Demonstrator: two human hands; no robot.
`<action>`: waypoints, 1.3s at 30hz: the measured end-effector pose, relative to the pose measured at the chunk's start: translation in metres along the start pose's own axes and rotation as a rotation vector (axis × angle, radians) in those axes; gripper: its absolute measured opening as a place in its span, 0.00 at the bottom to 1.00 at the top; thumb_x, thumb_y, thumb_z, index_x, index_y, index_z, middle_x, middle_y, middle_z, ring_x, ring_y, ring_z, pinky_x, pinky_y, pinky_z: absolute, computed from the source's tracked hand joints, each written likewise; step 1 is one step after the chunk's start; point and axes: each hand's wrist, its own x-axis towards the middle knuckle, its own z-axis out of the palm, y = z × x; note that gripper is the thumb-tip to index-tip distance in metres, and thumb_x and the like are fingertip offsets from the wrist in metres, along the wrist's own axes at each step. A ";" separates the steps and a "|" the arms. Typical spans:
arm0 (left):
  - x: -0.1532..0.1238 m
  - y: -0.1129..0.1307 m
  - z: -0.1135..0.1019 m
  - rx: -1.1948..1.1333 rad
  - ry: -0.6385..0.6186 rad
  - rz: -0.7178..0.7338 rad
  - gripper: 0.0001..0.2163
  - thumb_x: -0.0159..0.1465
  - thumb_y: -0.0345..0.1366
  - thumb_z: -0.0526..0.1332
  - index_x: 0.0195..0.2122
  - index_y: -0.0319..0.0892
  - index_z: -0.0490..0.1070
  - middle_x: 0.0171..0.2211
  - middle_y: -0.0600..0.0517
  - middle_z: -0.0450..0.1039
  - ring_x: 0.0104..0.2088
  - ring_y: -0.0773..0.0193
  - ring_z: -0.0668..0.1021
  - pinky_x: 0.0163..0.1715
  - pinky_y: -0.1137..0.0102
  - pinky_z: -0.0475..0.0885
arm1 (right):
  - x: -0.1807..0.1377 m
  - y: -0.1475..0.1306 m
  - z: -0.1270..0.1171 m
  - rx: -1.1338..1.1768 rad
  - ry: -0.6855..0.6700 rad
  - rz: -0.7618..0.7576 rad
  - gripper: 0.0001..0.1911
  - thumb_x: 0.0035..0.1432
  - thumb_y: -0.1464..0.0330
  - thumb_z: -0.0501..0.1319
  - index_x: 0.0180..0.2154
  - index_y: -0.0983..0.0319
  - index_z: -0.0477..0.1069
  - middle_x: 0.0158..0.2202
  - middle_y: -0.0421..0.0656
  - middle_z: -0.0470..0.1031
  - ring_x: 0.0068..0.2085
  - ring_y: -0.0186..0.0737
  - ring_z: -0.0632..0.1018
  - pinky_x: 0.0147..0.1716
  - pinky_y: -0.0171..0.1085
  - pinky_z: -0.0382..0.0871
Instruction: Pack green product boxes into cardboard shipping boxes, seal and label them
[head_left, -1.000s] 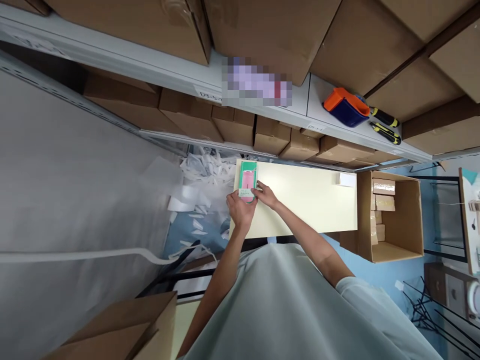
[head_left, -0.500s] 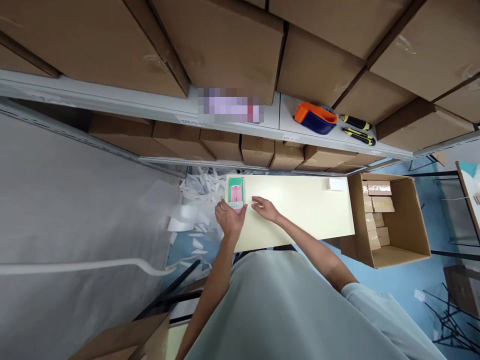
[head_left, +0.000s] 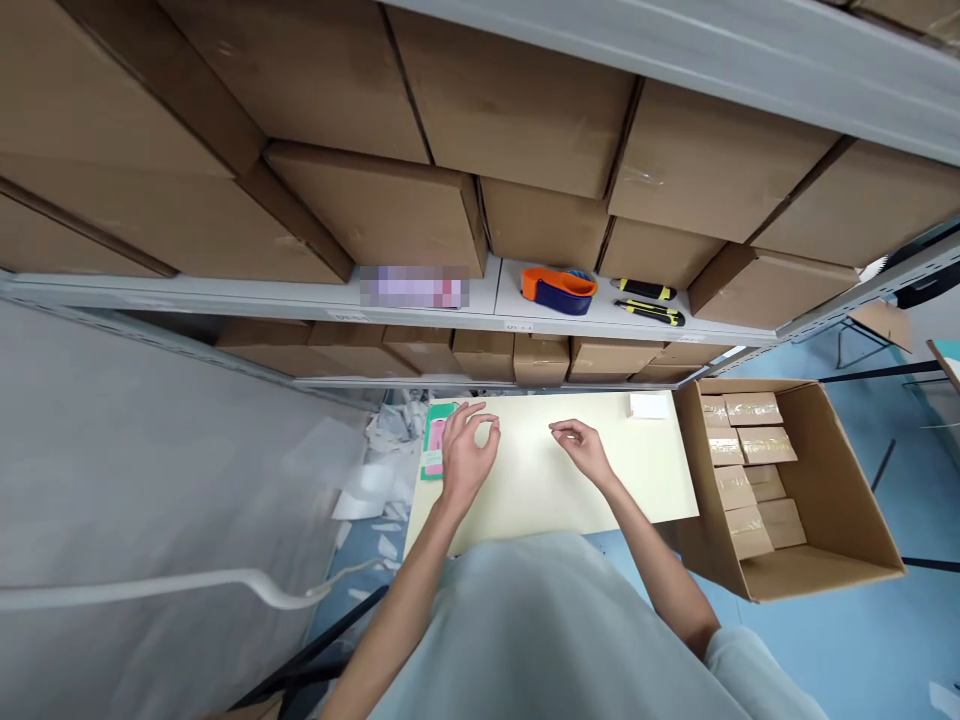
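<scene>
My left hand (head_left: 469, 455) hovers above the left end of the cream tabletop (head_left: 517, 500). Its fingers are spread and curved, with the thumb and index tips close together and nothing visible between them. Partly behind that hand lies a flat green package with a pink item in its window (head_left: 433, 462). My right hand (head_left: 583, 447) is over the middle of the table, fingers curled and their tips drawn together in a pinch; whatever they hold, if anything, is too small to make out.
A small white box (head_left: 648, 405) sits at the table's far right. Beside it stands an open carton (head_left: 840, 500) with several small brown boxes. The shelf holds cartons (head_left: 547, 130), an orange-and-blue tape roll (head_left: 559, 290) and yellow-black cutters (head_left: 649, 305). Paper scraps (head_left: 397, 425) lie left.
My left hand has let go of the green package and lifted to its right. My right hand has moved away to the right and its fingertips have closed together. The view has tilted up.
</scene>
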 end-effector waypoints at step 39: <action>-0.458 0.100 -0.273 0.312 1.189 -0.428 0.07 0.73 0.40 0.64 0.41 0.51 0.82 0.53 0.49 0.86 0.65 0.49 0.81 0.75 0.40 0.68 | -0.277 -0.110 0.232 -0.053 -1.254 -0.353 0.12 0.67 0.54 0.73 0.41 0.55 0.84 0.46 0.48 0.88 0.50 0.49 0.87 0.52 0.47 0.84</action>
